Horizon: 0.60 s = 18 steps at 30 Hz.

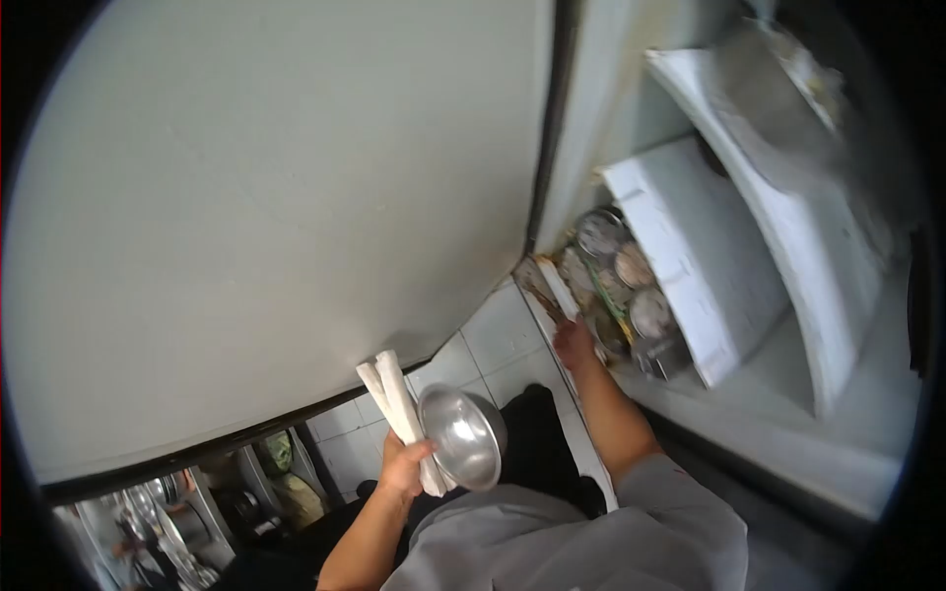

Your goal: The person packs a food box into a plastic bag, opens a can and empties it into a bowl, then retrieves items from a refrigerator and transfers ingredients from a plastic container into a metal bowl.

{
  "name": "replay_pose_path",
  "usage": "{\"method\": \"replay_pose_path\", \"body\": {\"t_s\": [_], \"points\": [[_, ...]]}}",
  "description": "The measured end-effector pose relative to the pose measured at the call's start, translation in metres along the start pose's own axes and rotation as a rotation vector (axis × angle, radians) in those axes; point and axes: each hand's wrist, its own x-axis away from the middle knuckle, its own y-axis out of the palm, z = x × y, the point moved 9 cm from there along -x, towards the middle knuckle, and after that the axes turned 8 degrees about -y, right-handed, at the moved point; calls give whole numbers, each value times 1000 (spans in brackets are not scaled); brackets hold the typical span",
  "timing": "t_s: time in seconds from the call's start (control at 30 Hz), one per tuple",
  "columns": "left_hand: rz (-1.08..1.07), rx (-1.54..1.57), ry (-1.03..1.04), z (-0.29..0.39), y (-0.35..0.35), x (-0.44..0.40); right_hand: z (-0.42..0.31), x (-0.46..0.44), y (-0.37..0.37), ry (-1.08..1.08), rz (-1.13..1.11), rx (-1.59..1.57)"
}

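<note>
My left hand (406, 465) is closed around two long pale stick-like pieces (399, 409), which point up and away from me. Right beside them a shiny metal bowl (461, 433) is tilted, its hollow side showing; how it is held is partly hidden. On the other side, my right hand (574, 345) reaches to the low edge of an open cabinet or fridge, near a brown, thin item (545, 298). Its fingers are blurred, and I cannot make out whether they grip anything.
A large pale door panel (296, 197) fills the upper left. White shelves (690, 246) stand at the right, with several round containers (648, 313) below them. Metal utensils (168, 512) sit on a rack at lower left. White floor tiles (493, 330) show between.
</note>
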Motion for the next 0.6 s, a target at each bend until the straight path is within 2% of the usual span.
{"method": "replay_pose_path", "body": {"t_s": [0.03,0.07,0.1,0.27,0.4,0.53,0.6], "points": [[32,26,33,-5,-9,-9,5,-57,-19,50,-50,-110],[-10,51,30,-15,-13,-17,-7,-92,-44,-92,242,42],[-49,78,29,-25,-17,-24,-29,-120,-54,-200,257,288],[0,156,89,-51,-47,-31,-86,-209,-74,-392,472,369],[68,66,80,-71,-84,-13,-85,-241,-81,-421,416,280],[70,190,105,-55,-87,5,-75,-281,-94,-409,262,61],[105,158,102,-58,-106,10,-79,-303,-101,-434,182,62]]}}
